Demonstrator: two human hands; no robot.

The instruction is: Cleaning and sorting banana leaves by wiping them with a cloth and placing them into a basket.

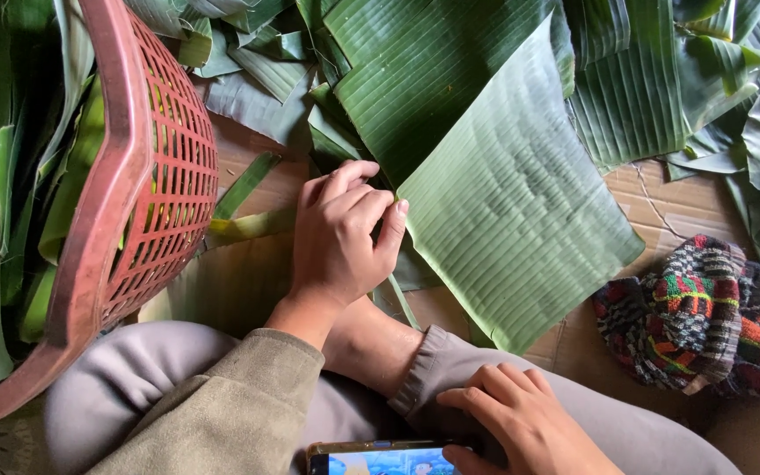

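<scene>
My left hand [340, 233] reaches forward from an olive sleeve, its fingers curled and the thumb pinching the left edge of a large pale green banana leaf piece [512, 193] that lies on the floor. My right hand [521, 418] rests low on my grey trouser leg with the fingers spread. Its thumb touches the right end of a phone [380, 457] with a lit screen on my lap. A darker banana leaf [415, 70] lies under the pale one.
A red plastic basket [147, 176] filled with leaf strips stands tilted at the left. More banana leaves [705, 79] cover the floor at the back and right. A striped knitted cloth [697, 312] lies at the right on brown cardboard [661, 207].
</scene>
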